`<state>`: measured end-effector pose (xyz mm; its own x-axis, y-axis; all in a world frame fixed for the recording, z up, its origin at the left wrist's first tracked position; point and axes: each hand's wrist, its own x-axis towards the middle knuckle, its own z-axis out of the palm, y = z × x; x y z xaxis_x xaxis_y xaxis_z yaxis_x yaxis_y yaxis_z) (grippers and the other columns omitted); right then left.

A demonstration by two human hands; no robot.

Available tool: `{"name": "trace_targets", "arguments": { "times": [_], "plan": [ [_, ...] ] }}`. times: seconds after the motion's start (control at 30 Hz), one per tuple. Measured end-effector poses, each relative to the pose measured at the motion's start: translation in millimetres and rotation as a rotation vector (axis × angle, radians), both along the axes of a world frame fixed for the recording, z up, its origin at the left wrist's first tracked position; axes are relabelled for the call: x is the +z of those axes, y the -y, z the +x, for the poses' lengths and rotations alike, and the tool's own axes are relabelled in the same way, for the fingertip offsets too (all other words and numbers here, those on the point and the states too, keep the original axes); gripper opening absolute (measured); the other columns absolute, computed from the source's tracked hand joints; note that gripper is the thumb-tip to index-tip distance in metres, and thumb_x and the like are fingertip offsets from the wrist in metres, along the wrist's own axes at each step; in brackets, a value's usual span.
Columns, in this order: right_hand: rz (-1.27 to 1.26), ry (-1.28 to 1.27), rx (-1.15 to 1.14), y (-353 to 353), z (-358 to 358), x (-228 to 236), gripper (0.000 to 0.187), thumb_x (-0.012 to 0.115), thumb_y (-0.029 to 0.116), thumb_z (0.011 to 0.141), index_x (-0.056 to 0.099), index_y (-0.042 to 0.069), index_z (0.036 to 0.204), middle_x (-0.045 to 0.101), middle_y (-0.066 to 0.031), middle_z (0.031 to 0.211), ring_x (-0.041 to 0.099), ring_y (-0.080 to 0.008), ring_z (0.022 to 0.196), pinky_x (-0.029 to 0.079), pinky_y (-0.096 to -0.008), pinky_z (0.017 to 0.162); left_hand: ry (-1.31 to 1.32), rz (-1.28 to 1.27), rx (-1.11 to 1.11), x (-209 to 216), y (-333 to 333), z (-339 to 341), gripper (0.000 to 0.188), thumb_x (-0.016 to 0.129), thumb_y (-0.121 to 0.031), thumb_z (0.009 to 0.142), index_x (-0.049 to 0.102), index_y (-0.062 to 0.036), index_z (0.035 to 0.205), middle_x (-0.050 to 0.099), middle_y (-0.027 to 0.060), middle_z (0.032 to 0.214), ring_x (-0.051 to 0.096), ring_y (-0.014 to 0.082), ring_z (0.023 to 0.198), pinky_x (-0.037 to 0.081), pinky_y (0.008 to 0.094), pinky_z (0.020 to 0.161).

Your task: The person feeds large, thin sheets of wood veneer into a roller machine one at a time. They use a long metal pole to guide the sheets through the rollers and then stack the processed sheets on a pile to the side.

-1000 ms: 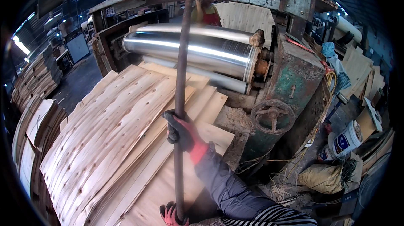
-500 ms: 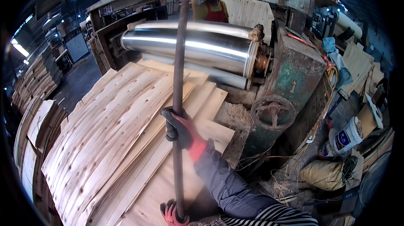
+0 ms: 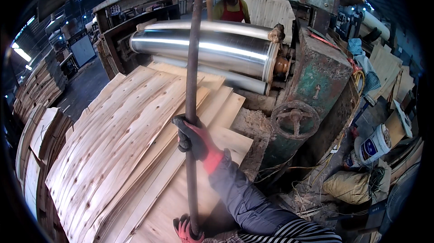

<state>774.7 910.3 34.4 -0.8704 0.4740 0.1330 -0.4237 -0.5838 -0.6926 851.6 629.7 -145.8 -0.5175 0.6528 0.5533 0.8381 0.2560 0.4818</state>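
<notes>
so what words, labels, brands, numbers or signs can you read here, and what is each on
None that I can quote.
White bucket: pale marks on its blue label, not clear enough to quote.
Lower glove: tiny marks near the picture's bottom edge, too small to read.
Metal pole: no lettering visible.

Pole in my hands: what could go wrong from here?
The pole passes in front of the large shiny roller; swung forward, it might strike it. Its top runs out of frame, so it could hit something unseen. The wood sheets overlap unevenly, so a knock might shift them.
</notes>
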Motion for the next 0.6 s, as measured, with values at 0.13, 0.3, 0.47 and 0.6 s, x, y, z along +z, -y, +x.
{"name": "trace_targets", "arguments": {
  "times": [0.13,0.3,0.47,0.6],
  "plan": [
    [-0.008,-0.008,0.009,0.6,0.0,-0.2,0.013,0.053,0.017,0.086,0.051,0.008,0.094,0.036,0.0033,0.052,0.035,-0.007,0.04,0.027,-0.0226,0.037,-0.017,0.007,0.001,-1.5,0.3,-0.1,0.048,0.065,-0.015,0.065,0.049,0.0002,0.108,0.053,0.0186,0.106,0.048,0.0353,0.105,0.03,0.0571,0.093],
    [-0.01,0.001,0.014,0.1,0.1,-0.1,0.013,0.053,0.017,0.086,0.051,0.008,0.094,0.036,0.0032,0.052,0.035,-0.007,0.04,0.028,-0.0227,0.036,-0.015,0.014,-0.003,3.1,-1.8,0.7,0.047,0.066,-0.014,0.066,0.048,-0.0001,0.108,0.052,0.0186,0.107,0.048,0.0351,0.105,0.03,0.0574,0.092],
    [-0.008,-0.004,0.009,0.1,0.5,0.2,0.013,0.054,0.018,0.086,0.051,0.008,0.095,0.037,0.003,0.052,0.035,-0.007,0.04,0.028,-0.0225,0.036,-0.005,0.008,0.001,2.6,-0.8,1.4,0.049,0.067,-0.014,0.065,0.048,-0.0008,0.108,0.052,0.0179,0.108,0.048,0.0349,0.105,0.03,0.0573,0.092],
    [-0.008,0.006,0.01,1.0,1.5,2.4,0.014,0.054,0.018,0.085,0.051,0.007,0.094,0.037,0.0025,0.052,0.035,-0.0069,0.04,0.028,-0.0223,0.037,0.004,-0.008,-0.002,2.7,-0.4,0.8,0.05,0.067,-0.015,0.065,0.047,-0.001,0.109,0.051,0.0174,0.108,0.048,0.0348,0.106,0.03,0.0573,0.093]
  ]
}}
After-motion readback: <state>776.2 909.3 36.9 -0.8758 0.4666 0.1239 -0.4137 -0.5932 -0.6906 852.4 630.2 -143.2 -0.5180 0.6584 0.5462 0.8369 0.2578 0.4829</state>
